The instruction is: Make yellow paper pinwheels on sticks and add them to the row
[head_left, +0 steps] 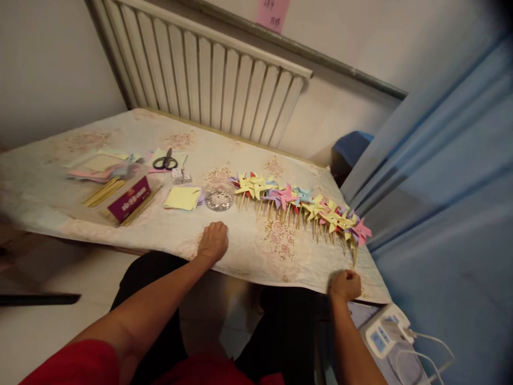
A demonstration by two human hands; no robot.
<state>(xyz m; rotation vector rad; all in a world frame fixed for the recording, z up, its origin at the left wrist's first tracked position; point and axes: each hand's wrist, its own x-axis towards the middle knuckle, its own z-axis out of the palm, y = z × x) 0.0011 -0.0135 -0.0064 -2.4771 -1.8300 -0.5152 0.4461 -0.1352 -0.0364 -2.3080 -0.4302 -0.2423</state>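
Here, writing: a pink note on the far wall carries marks too blurred to read; the maroon packet shows pale lettering, also unreadable
Pinwheels: row of paper pinwheels lies on the bench, its long axis running from centre-far toward the near right edge; sticks point toward the near side
Left hand: fist closed, knuckles resting on the bench near edge, holding nothing that shows, just near of the clear dish
Right hand: clenched at the near right edge of the bench, close to the row's last pink pinwheel; cannot tell whether it grips anything
Left side: scissors, yellow paper squares, loose sticks
Far: white radiator
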